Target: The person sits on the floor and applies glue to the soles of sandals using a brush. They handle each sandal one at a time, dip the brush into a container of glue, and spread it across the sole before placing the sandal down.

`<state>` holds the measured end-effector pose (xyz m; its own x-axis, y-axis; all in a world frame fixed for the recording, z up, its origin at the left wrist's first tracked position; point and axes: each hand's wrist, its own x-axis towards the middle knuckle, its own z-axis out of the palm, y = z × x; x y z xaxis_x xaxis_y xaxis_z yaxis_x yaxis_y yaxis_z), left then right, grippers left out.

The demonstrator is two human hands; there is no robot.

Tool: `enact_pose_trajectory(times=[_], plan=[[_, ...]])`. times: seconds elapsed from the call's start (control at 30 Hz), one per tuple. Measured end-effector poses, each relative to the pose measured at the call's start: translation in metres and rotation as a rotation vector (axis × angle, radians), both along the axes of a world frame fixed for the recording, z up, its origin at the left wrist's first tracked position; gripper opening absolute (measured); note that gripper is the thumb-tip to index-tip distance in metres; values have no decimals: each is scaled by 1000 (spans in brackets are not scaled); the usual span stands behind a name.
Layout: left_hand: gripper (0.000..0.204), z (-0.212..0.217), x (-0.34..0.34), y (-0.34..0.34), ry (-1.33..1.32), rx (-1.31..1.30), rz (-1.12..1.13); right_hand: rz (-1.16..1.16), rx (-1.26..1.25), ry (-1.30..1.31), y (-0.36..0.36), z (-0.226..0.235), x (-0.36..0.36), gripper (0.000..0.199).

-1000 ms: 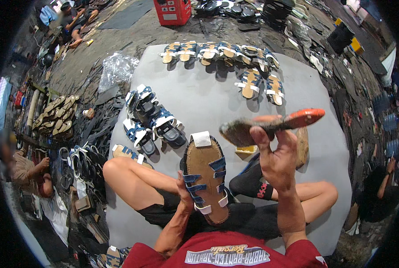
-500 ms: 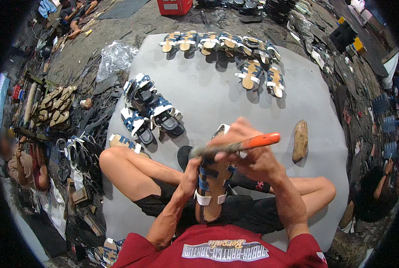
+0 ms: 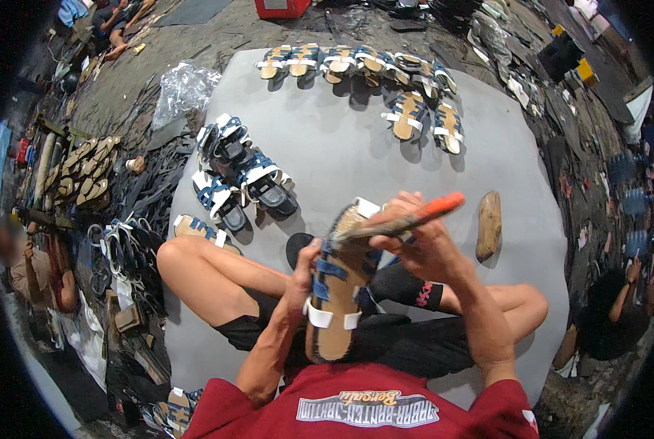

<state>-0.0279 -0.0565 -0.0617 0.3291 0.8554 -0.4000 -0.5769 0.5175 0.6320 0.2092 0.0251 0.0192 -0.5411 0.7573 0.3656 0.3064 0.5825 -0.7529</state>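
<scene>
A sandal (image 3: 335,340) with a tan insole and blue and white straps is held over my lap, its toe pointing away from me. My left hand (image 3: 302,276) grips its left edge, closed round the side near the blue straps. In my right hand (image 3: 428,247) is a brush-like tool (image 3: 442,207) with an orange handle end and a grey, caked shaft. The tool's grey end lies over the front part of the insole, near the toe; whether it touches is hard to tell.
Dark-soled sandals (image 3: 270,194) lie in a cluster at left on the grey mat (image 3: 327,146). A row of tan sandals (image 3: 303,61) lines its far edge, with two more sandals (image 3: 407,117) nearer. A wooden foot-shaped block (image 3: 489,225) lies at right. People sit beyond the mat.
The sandal has tilted and its toe shows more. My right hand has moved slightly right and down, with the tool's orange end raised. The view has shifted slightly.
</scene>
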Motion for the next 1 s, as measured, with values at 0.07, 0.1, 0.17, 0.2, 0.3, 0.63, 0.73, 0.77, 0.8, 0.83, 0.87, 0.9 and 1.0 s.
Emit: enact_pose_trajectory(times=[0.07,0.1,0.17,0.2,0.3,0.63,0.73,0.77,0.8,0.83,0.87,0.9,1.0], plan=[[59,-6,-10,-6,-101,-153,162,3,28,-245,1,4,33,22],[64,-9,-12,-5,-118,-140,250,-1,19,-329,0,3,44,23],[76,-7,-27,-1,-388,-51,103,-93,-213,-121,1,12,49,25],[78,-5,-29,2,-499,-51,56,-136,-332,-22,2,21,51,27],[73,12,-6,1,-116,-143,80,-65,-61,73,11,35,12,25],[74,4,-15,7,-168,-117,153,-96,-36,129,10,35,11,21],[69,13,-4,10,16,-75,241,-16,-4,-163,-3,11,-14,25],[69,16,-8,10,-19,-86,311,-18,25,-239,-1,1,-6,25],[73,-1,-19,5,-199,-77,335,-12,67,-315,5,-1,14,25],[74,-6,-31,3,-460,42,122,-24,95,-397,5,-6,31,26],[72,1,-31,2,-396,-22,188,-72,22,-311,7,-8,33,25],[70,7,-24,1,-343,-91,258,-87,77,-223,9,3,27,26],[66,3,-7,7,-41,-85,227,-92,146,26,3,18,-11,25]])
